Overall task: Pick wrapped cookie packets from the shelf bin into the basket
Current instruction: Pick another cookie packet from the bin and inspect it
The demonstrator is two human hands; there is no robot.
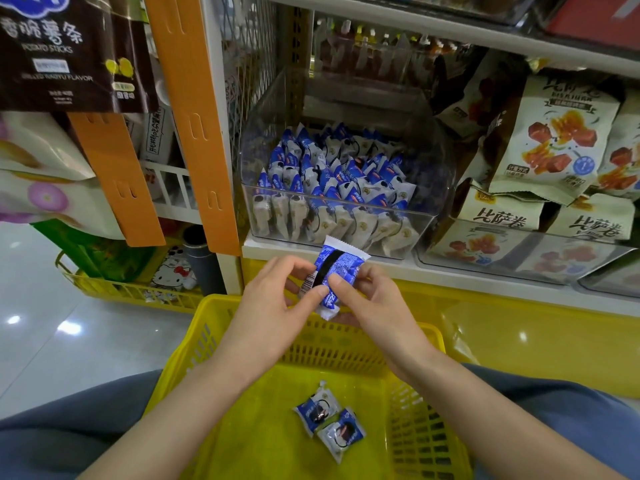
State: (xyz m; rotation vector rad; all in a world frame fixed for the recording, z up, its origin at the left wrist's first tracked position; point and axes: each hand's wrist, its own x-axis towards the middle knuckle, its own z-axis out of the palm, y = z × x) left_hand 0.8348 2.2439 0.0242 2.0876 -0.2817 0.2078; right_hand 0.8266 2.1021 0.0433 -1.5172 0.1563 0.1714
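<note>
Item: left hand [273,299] and right hand [375,306], forearms [194,403] bare as far as we saw them. Item: trousers [52,441], plain grey-blue cloth, which we noted at eight and four o'clock of the view.

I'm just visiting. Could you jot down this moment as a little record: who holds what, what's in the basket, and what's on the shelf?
hands: left hand and right hand both pinch one packet
held packet: blue and white wrapper, barcode showing, above the basket's far rim
yellow basket: holds left packet and right packet, touching
clear bin: on the shelf, many similar packets inside
beside the bin: snack bags to its right
</note>
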